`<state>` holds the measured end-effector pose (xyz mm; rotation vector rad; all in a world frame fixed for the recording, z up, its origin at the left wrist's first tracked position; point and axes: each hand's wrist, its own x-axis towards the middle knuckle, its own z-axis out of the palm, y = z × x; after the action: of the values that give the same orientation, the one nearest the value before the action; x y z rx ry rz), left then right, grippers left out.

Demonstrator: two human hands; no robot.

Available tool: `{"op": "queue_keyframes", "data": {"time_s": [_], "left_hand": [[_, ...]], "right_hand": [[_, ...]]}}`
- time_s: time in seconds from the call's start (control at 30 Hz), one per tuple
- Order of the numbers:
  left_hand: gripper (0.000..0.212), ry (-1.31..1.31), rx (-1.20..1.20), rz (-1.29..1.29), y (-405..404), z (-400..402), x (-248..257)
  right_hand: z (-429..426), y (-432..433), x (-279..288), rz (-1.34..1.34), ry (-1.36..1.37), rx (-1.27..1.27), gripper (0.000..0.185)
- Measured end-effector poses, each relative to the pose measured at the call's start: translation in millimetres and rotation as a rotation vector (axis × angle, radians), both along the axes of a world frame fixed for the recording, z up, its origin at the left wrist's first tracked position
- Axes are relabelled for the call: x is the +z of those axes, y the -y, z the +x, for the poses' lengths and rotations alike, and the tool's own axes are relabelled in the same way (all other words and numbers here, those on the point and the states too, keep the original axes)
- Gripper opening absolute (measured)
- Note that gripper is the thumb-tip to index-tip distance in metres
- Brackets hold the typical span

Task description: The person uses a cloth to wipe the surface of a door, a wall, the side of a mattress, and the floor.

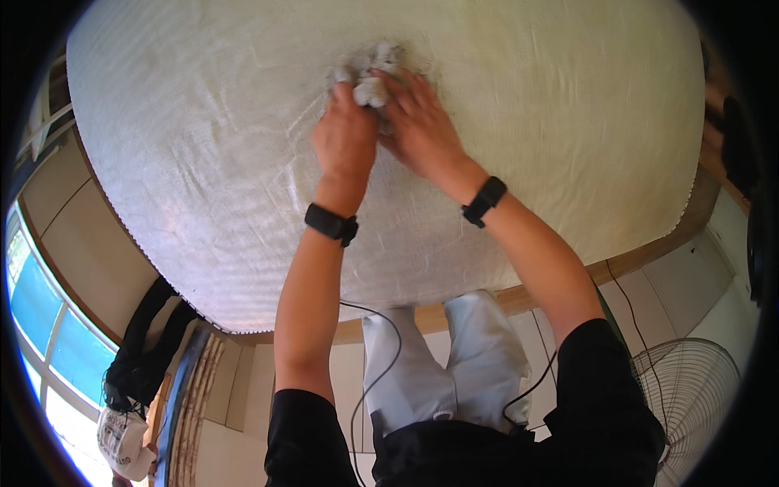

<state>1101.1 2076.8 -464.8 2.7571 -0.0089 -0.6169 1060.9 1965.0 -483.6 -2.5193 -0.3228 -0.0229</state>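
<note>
A clump of greyish-white fibre (372,91), like cotton wadding, lies on a broad pale sheet (548,122) with a fine gauze-like weave and shallow creases. My left hand (345,137) has its fingers curled around the near left side of the clump, a white tuft showing above its thumb. Against the clump's right side rests my right hand (426,125), fingers stretched out and blurred. What lies beneath its palm is hidden. Each wrist bears a black strap.
A wooden table edge (517,296) runs under the sheet, close to my legs. Dark cables (398,341) hang beside my body. A wire-caged fan (688,395) stands at lower right. Another person in a cap (125,441) stands at lower left by a window (45,304).
</note>
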Motion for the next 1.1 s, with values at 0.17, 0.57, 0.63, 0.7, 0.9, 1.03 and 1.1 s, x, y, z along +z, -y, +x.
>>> {"op": "queue_keyframes", "data": {"time_s": [0.17,0.57,0.63,0.7,0.9,1.03,1.1], "left_hand": [[0.026,-0.036,-0.228,0.002,2,15,-10],[0.015,-0.045,-0.293,0.073,23,12,-17],[0.013,-0.093,-0.312,0.069,25,13,-17],[0.013,-0.117,-0.272,0.052,26,13,-16],[0.011,-0.244,-0.16,0.006,25,3,-23],[0.012,-0.236,0.002,-0.018,25,-2,-25],[0.012,-0.284,0.017,-0.014,26,-13,-13]], "right_hand": [[3,7,-1,-0.199,-0.087,-0.018,0.036],[10,24,7,-0.354,-0.428,0.135,0.038],[9,26,4,-0.359,-0.488,0.15,0.039],[6,27,-1,-0.386,-0.497,0.181,0.039],[-17,30,-27,-0.45,-0.444,0.241,0.043],[-18,25,-27,-0.35,-0.294,0.221,0.035],[-20,24,-11,-0.291,-0.37,0.183,0.031]]}}
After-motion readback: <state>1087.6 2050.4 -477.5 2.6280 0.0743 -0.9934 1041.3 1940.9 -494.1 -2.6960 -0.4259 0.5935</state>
